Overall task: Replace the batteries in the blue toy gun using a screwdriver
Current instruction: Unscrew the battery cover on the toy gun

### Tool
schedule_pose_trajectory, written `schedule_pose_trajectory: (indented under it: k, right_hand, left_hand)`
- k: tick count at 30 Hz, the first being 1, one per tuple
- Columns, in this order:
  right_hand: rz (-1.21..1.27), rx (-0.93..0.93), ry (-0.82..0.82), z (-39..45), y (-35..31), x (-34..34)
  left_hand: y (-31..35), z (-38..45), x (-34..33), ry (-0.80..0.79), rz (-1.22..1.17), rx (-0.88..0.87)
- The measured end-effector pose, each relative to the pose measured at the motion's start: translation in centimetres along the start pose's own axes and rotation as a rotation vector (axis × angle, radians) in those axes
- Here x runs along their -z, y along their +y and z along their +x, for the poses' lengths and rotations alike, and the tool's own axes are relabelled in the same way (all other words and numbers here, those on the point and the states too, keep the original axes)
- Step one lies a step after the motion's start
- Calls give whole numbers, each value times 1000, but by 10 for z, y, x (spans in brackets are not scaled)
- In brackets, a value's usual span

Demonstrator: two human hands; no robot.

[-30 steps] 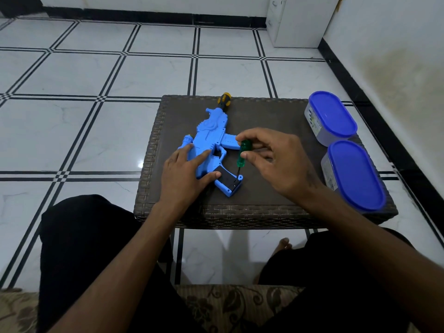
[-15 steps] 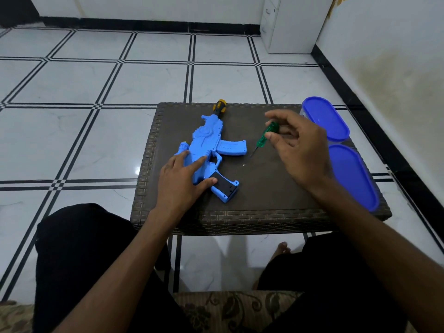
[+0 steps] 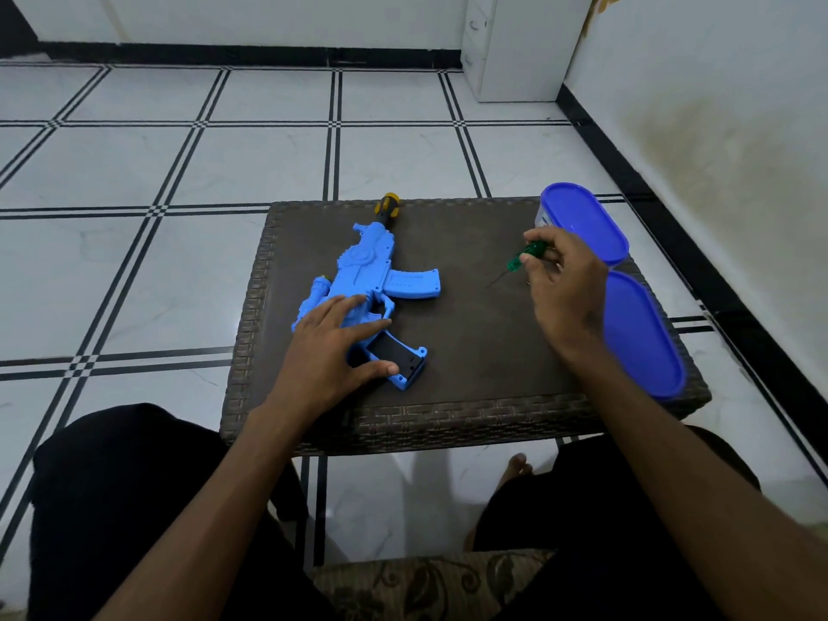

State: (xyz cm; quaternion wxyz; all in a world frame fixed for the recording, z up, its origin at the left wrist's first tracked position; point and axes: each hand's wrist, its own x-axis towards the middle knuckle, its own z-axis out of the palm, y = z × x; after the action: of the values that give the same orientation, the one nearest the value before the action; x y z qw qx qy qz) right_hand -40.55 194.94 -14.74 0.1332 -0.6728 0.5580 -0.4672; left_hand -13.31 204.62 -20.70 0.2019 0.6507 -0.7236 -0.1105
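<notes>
The right hand (image 3: 565, 284) is carrying the green screwdriver (image 3: 525, 256), pinched in its fingertips, away from the grip toward the frame's right, so the unscrewing is probably done; the left hand (image 3: 334, 351) is pressing flat-fingered on the blue toy gun (image 3: 381, 280) at centre, black cover showing

home room | tiled floor (image 3: 224, 163) | wicker table (image 3: 470, 414) | floral cushion (image 3: 425, 584)

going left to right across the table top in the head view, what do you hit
left hand resting on the blue plastic toy gun → green-handled screwdriver pinched in the right hand → two blue-lidded containers
</notes>
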Motion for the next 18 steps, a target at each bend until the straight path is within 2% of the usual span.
schedule_pose_trajectory:
  k: [6,13,18]
  right_hand:
    - [-48,33,-28,-24,13,-10]
    - [-177,-177,-138,-64,28,-28]
    - [-283,-221,-244,-57,26,-31]
  left_hand:
    - [-3,1,2,5,26,-38]
    - [-2,2,6,-27,86,-43]
    - [-5,2,5,-53,175,-65]
